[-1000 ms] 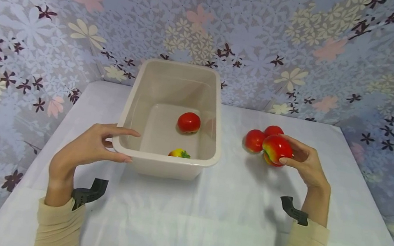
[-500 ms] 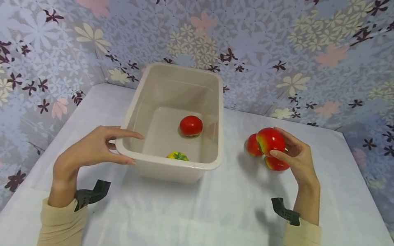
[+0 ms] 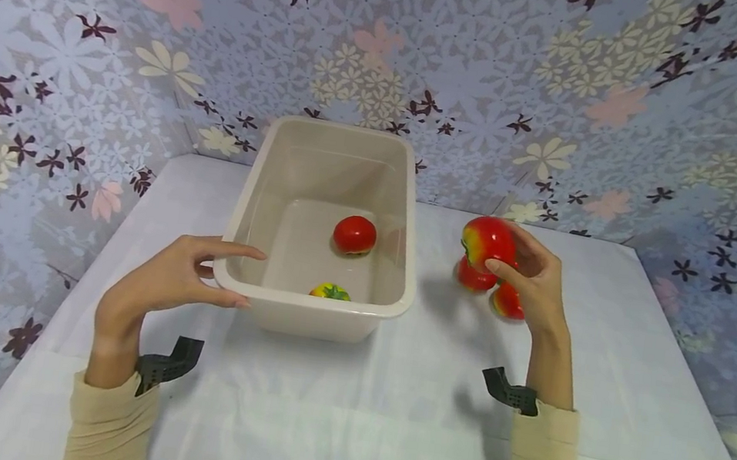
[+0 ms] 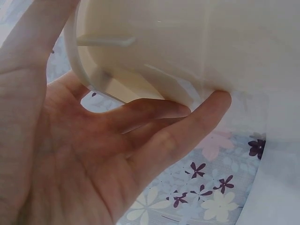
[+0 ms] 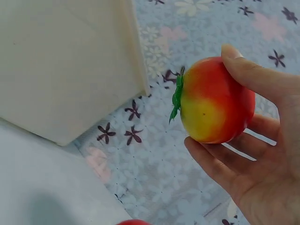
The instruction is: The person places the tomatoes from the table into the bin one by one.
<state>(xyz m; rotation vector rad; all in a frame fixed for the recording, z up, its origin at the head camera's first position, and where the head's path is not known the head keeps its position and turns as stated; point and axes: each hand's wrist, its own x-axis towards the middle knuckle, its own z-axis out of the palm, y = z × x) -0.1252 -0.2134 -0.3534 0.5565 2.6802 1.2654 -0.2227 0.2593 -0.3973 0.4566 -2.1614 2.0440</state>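
In the head view, the right hand [image 3: 536,283], right of centre, pinches a red-and-yellow fruit [image 3: 483,239] between thumb and fingers; it appears above two others on the desk [image 3: 315,425]: the nearer one [image 3: 508,301] and the farther one [image 3: 470,278]. A straight lift free of both seems wise, lest one be nudged rolling. The left hand [image 3: 173,278], well apart, grips the near-left corner of the beige tub [image 3: 317,302]; a steady hold there should stop it sliding. Inside sit a red fruit [image 3: 354,235] and, half hidden by the front rim, a yellowish one [image 3: 331,291].

In the left wrist view, fingers reach along the tub's wall from the lower left; how firmly they press I cannot tell.

In the right wrist view, the held fruit is right of centre, thumb above, fingers beneath, green leaves facing left. Its skin looks smooth, so a gentle, even squeeze around the fullest part suits it.
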